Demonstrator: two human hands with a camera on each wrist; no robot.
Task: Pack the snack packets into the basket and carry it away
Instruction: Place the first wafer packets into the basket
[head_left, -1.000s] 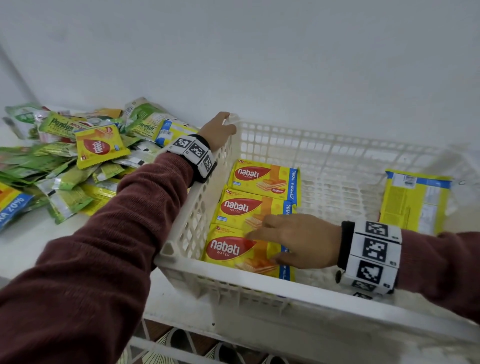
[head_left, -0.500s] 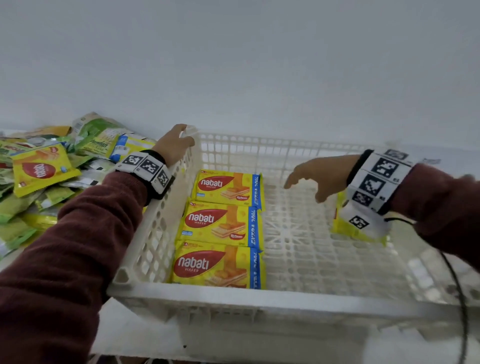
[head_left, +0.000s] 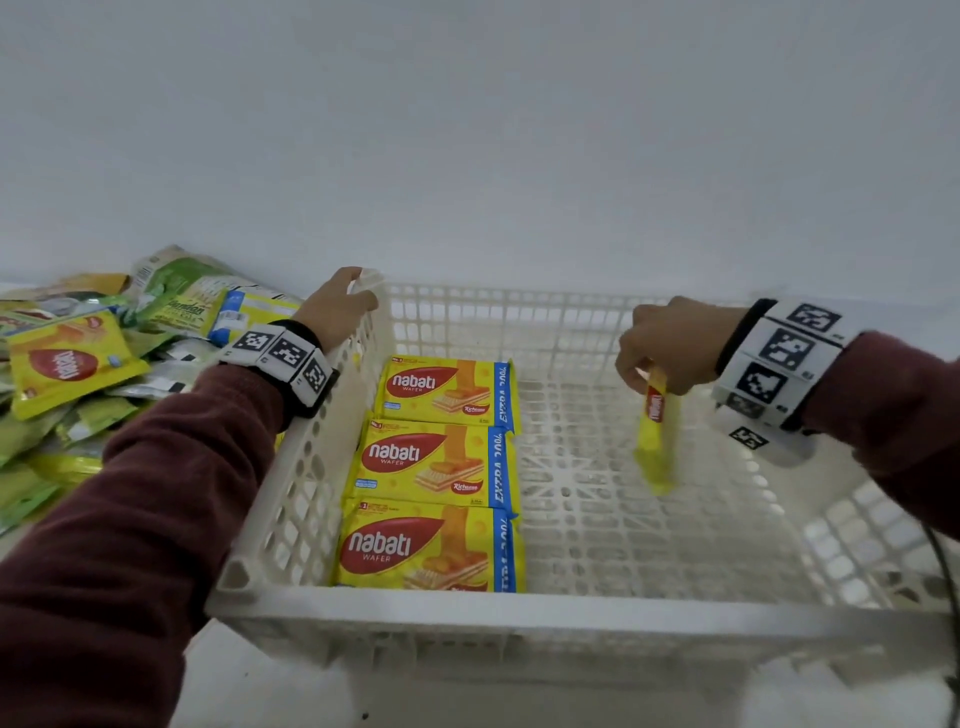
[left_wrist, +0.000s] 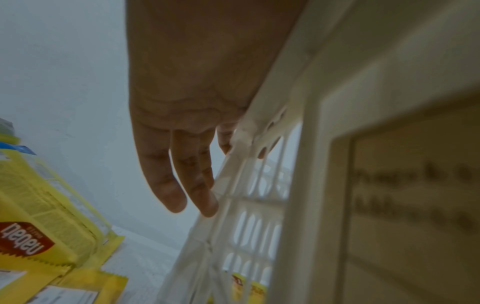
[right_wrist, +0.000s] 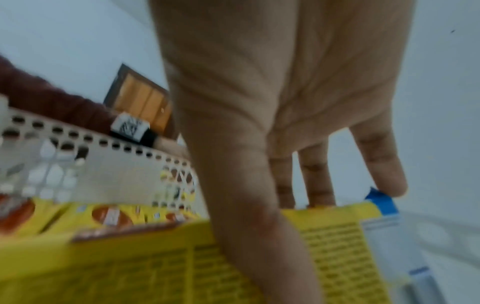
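A white lattice basket (head_left: 519, 618) stands in front of me with three yellow Nabati wafer packets (head_left: 441, 462) laid in a column along its left side. My left hand (head_left: 337, 306) holds the basket's far left corner, fingers hanging over the rim (left_wrist: 259, 131). My right hand (head_left: 670, 348) pinches a fourth yellow wafer packet (head_left: 655, 436) by its top edge, and the packet hangs edge-on over the bare right part of the basket floor. In the right wrist view the thumb (right_wrist: 254, 216) lies across the packet's printed back (right_wrist: 155, 267).
A heap of yellow and green snack packets (head_left: 93, 374) lies on the white surface left of the basket. A plain wall rises right behind the basket. A dark cable (head_left: 945, 582) runs down at the right edge.
My right hand left the packets in the basket, swung right to a packet outside it, and now holds that packet over the basket's right half. The left hand stayed on the corner.
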